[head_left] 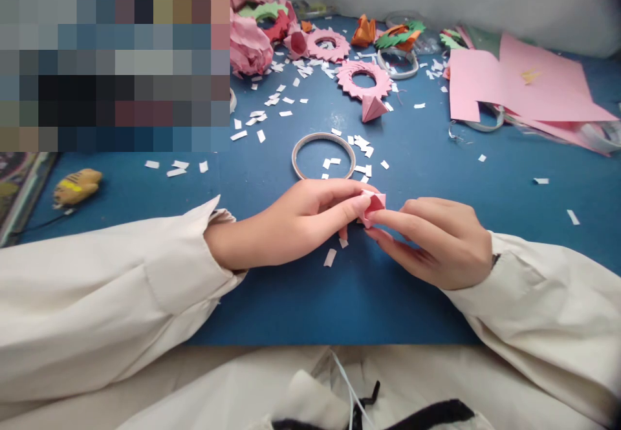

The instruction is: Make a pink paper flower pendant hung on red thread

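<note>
A small folded pink paper piece (374, 204) is held between both hands over the near part of the blue table. My left hand (305, 220) pinches it from the left, thumb on its near side. From the right, the fingertips of my right hand (431, 239) press on its lower edge. The piece has a hollow facing me, and its underside is hidden by fingers. Just beyond my left hand lies a roll of double-sided tape (294, 157), flat on the table. Small white paper strips (330, 258) are scattered around it.
Farther back are two pink folded paper rings (343, 81), a pink paper cone (373, 108) and a green and orange ring (400, 34). Pink paper sheets (538, 87) lie at the back right. A yellow toy-like object (77, 187) with a cord sits at the left.
</note>
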A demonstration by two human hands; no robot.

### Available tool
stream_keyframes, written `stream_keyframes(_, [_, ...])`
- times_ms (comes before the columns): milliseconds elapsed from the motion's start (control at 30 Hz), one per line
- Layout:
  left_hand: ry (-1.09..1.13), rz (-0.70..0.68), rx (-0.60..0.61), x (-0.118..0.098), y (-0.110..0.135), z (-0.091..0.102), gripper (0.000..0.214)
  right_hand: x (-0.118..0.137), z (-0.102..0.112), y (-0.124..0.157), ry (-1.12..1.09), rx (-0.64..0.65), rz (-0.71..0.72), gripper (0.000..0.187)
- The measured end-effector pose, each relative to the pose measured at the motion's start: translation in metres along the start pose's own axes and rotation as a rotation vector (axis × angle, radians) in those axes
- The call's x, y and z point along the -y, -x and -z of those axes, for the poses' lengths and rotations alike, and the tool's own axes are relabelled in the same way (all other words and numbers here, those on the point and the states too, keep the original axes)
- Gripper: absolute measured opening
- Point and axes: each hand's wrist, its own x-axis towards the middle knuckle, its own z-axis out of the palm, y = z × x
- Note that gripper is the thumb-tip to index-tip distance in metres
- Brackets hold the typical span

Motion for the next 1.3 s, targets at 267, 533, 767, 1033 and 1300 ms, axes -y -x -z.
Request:
stream_keyframes(267, [0.0,0.02,-0.01,-0.0009,-0.0008,-0.0007,0.026,0.002,0.0028,0.0014,0.016,-0.042,-0.047,0.012])
stream_keyframes(533, [-0.025,-0.003,0.015,0.0006,0.0,-0.0005,0.027,0.0019,0.0035,-0.0001,0.02,-0.034,0.008,0.011])
stream_keyframes(767, [-0.06,-0.015,0.004,0.001,0.0005,-0.0008,0.026,0.0021,0.0033,-0.0009,0.015,-0.02,0.027,0.007])
stream_keyframes(1033, [-0.088,-0.058,0.008,0.0021,-0.0006,-0.0012,0.022,0.002,0.0027,-0.001,-0.024,0.005,0.026,0.005])
stream_keyframes(1300, [-0.097,-0.071,0.024,0.0026,-0.0003,0.0,0.021,0.0018,0.0017,-0.0008,-0.017,0.017,0.034,0.003])
